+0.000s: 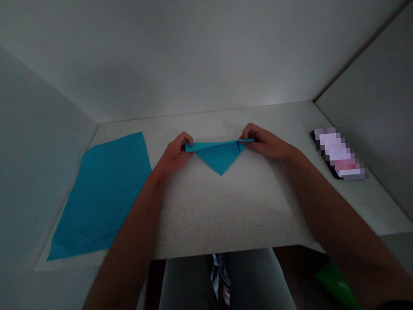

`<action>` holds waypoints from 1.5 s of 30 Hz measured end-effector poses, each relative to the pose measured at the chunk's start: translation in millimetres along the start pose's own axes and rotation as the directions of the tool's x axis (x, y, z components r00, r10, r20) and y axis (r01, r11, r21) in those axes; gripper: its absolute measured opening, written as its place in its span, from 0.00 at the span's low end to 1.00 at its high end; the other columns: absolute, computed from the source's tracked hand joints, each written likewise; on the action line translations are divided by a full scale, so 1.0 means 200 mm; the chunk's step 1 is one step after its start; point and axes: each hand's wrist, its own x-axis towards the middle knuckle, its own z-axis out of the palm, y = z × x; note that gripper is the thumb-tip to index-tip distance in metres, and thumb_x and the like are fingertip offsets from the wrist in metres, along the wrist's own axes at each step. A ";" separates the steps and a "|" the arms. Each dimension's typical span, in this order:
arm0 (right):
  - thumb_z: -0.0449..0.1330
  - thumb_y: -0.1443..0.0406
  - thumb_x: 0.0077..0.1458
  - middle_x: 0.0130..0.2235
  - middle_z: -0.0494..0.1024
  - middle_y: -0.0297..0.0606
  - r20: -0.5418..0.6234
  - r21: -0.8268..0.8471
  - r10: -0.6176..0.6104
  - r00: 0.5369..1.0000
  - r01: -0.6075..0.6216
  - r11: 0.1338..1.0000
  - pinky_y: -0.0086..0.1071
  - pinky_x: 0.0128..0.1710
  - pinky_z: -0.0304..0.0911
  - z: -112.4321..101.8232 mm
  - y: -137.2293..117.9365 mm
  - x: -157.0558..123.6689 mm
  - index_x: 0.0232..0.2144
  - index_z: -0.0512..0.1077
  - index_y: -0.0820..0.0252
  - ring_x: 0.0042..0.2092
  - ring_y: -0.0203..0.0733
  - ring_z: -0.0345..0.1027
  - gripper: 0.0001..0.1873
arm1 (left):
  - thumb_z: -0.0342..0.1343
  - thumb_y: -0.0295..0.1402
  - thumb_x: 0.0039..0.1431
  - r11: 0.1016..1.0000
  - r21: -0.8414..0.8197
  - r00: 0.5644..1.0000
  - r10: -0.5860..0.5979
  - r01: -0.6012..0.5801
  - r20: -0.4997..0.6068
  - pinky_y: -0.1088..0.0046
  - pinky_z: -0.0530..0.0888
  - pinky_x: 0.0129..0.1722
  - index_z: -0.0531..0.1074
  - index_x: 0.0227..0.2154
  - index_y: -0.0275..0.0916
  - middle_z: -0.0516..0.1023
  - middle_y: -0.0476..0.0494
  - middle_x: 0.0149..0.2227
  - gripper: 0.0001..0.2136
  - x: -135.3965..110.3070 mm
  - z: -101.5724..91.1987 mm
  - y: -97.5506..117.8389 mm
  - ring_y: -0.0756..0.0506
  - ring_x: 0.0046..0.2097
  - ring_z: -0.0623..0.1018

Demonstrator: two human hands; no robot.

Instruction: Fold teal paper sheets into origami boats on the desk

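Note:
A folded piece of blue paper [220, 158] is held between my two hands over the middle of the white table. Its top edge is a narrow folded strip, and below it a triangle points toward me. My left hand [177, 151] pinches the left end of the strip between thumb and fingers. At the opposite end, my right hand [262, 140] grips the strip the same way, with a small dark crease beside the fingertips. Whether the paper's lower point touches the table I cannot tell.
To the left lies a large blue sheet [101, 193], partly behind my left forearm. A phone [338, 155] with a blurred screen rests at the right. White walls enclose the table [230, 220] at the back and sides. Something green [337, 283] sits below, near my right leg.

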 end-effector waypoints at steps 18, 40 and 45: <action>0.68 0.48 0.60 0.38 0.80 0.37 -0.177 0.169 0.011 0.984 0.020 0.985 0.43 0.43 0.73 0.00 -0.01 0.02 0.45 0.80 0.49 0.39 0.45 0.75 0.17 | 0.53 0.30 0.61 0.985 -0.168 0.985 -0.067 0.040 -0.161 0.68 0.77 0.40 0.85 0.46 0.44 0.80 0.47 0.31 0.17 0.02 -0.03 0.05 0.46 0.35 0.78; 0.76 0.47 0.53 0.31 0.81 0.30 -0.310 0.284 0.030 0.950 0.062 0.957 0.32 0.31 0.74 0.00 0.05 0.06 0.40 0.74 0.51 0.30 0.38 0.74 0.23 | 0.66 0.48 0.63 0.973 -0.222 0.983 -0.105 0.071 -0.148 0.75 0.73 0.29 0.74 0.45 0.41 0.83 0.47 0.32 0.17 0.03 0.01 0.00 0.51 0.29 0.77; 0.73 0.47 0.57 0.35 0.83 0.33 -0.316 0.239 0.004 0.949 0.076 0.968 0.33 0.33 0.76 0.00 0.04 0.06 0.44 0.78 0.50 0.31 0.38 0.75 0.20 | 0.65 0.44 0.65 0.967 -0.252 0.981 -0.080 0.034 -0.177 0.76 0.75 0.30 0.71 0.48 0.43 0.84 0.45 0.38 0.16 0.03 0.03 -0.01 0.51 0.31 0.80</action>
